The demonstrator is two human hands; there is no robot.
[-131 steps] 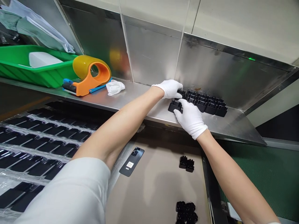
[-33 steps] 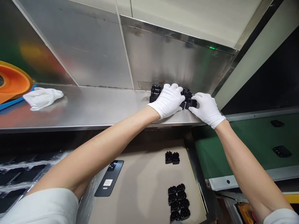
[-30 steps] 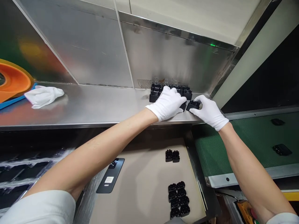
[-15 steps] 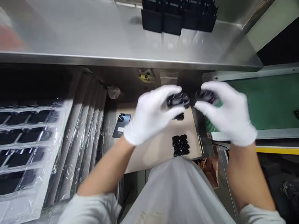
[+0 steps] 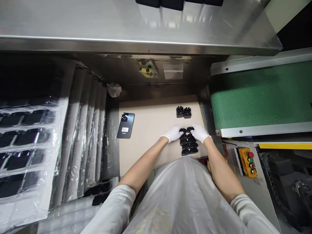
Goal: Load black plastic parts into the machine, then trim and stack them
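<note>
Both of my hands wear white gloves and are low over the tan board [image 5: 146, 152]. My left hand [image 5: 173, 133] grips a small black molded plastic part [image 5: 182, 130] at the top of the left column of parts. Beside it, my right hand [image 5: 200, 132] has its fingers closed on a similar black part [image 5: 190, 129]. Just below lies a two-column cluster of several black parts [image 5: 188, 143], close to my apron. Farther back on the board, two taller black pieces [image 5: 183, 112] stand side by side.
A phone [image 5: 125, 125] lies at the board's left. Plastic-wrapped trays [image 5: 83, 130] lean in a row on the left. A steel shelf [image 5: 122, 44] overhangs the back. On the right are a green conveyor belt [image 5: 258, 100] and an orange button box [image 5: 248, 162].
Both hands have come down from in front of my view to the board, bringing the black parts to the cluster's far end. My view has shifted slightly.
</note>
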